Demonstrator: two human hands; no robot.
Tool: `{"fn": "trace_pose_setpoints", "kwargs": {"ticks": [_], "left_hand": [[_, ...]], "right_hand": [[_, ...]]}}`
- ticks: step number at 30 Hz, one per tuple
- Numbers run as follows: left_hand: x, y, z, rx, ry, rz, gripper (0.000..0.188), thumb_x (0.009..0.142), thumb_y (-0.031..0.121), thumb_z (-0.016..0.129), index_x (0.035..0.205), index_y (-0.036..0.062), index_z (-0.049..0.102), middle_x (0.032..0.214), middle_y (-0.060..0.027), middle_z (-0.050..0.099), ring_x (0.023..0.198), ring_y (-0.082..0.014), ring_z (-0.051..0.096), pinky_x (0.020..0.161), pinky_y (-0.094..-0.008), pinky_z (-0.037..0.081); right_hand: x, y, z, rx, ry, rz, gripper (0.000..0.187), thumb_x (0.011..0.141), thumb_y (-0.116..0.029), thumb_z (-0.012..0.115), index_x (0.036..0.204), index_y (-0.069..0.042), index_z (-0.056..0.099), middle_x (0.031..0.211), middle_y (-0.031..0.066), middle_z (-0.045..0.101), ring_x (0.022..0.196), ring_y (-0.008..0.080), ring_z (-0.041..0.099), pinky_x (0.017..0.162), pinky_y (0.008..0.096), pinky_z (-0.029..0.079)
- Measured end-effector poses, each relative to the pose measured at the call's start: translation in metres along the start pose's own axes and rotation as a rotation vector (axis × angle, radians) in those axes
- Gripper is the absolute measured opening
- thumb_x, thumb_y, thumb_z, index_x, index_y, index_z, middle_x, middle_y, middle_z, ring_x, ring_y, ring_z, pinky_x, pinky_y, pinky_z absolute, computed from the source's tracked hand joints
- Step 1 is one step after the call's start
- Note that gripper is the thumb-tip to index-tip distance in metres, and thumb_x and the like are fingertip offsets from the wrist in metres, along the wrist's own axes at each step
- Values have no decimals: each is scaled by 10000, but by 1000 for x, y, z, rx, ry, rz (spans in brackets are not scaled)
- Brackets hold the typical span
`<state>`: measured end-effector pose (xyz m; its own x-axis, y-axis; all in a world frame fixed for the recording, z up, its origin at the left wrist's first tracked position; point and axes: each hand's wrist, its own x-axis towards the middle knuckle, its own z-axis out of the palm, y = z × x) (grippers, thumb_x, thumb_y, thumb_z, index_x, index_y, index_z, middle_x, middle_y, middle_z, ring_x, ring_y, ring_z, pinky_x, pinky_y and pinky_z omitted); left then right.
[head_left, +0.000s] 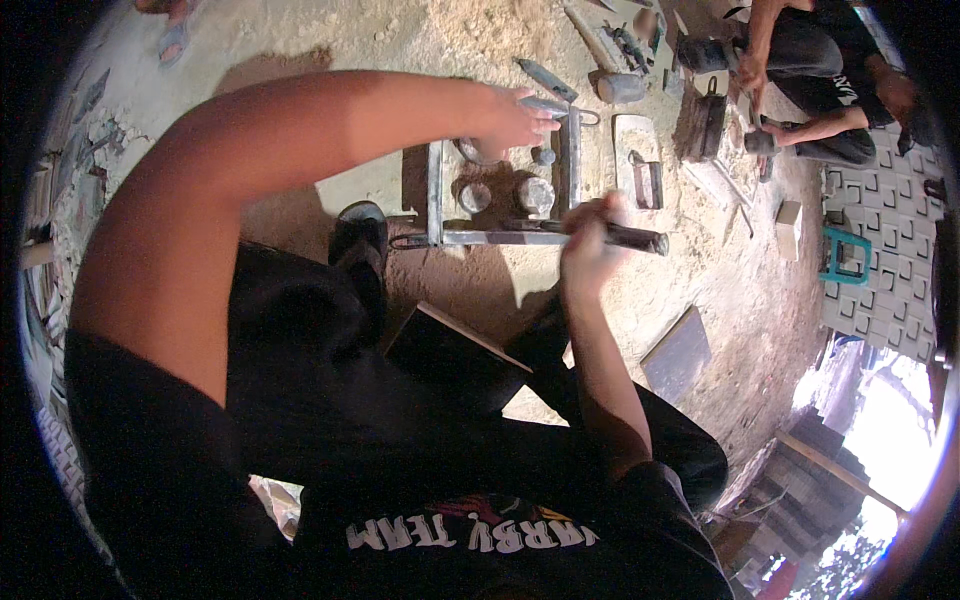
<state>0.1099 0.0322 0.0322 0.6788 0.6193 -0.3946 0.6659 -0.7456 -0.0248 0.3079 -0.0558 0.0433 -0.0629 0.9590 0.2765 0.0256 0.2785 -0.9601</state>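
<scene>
A rectangular metal-edged frame (435,190) lies on the sandy ground before me. Inside it are two round, dusty discs (537,196) (473,197), a small grey ball-like piece (544,156) and another rounded piece partly under my left arm. My left hand (515,120) reaches over the far side with its fingers stretched out, beside a narrow grey piece (545,104) at the far right corner. Closed and slightly blurred, my right hand (588,245) grips a dark cylindrical bar (640,240) above the near right corner. Its thick end points right.
Several hand tools and a dusty mallet-like block (622,87) lie beyond the frame. A pale board (634,140) is to its right, a dark flat panel (676,352) nearer me. At far right, another person's hands (752,75) work beside a teal stool (846,256).
</scene>
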Motion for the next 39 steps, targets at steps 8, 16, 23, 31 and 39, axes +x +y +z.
{"fn": "trace_pose_setpoints", "kwargs": {"ticks": [8,16,23,31,39], "left_hand": [[-2,-2,-12,24,-55,-37,667,813,262,606,1399,80,344,1536,-96,112,1420,-218,95,1139,-515,111],[-11,-14,-1,24,11,-82,645,848,264,542,1416,74,301,1540,-103,85,1418,-224,113,1125,-549,121],[-2,-13,1,-40,-20,-116,769,822,332,577,1447,63,219,1541,-108,85,1424,-235,75,1128,-535,85],[-9,-1,-3,-92,57,-92,773,823,322,613,1431,31,235,1532,-118,125,1416,-232,126,1118,-534,155],[-24,-22,-1,-98,-21,-163,706,819,345,605,1383,17,335,1501,-151,212,1399,-246,183,1104,-525,202]], "right_hand": [[13,-14,-3,-75,18,-99,151,937,-114,444,798,-56,444,575,-7,402,474,66,370,445,211,327],[21,-32,-9,2,136,-91,322,980,-178,441,674,-99,386,556,-43,394,463,21,350,399,196,282],[22,-63,-11,-73,213,-45,375,986,-272,437,670,-72,412,515,-15,400,447,56,371,405,233,290],[16,-62,-6,-47,154,-41,354,988,-235,449,677,-69,428,532,-32,419,481,54,365,447,233,290],[20,-35,-18,112,-44,120,198,981,-204,428,846,-72,486,541,2,415,476,97,372,450,252,298]]}}
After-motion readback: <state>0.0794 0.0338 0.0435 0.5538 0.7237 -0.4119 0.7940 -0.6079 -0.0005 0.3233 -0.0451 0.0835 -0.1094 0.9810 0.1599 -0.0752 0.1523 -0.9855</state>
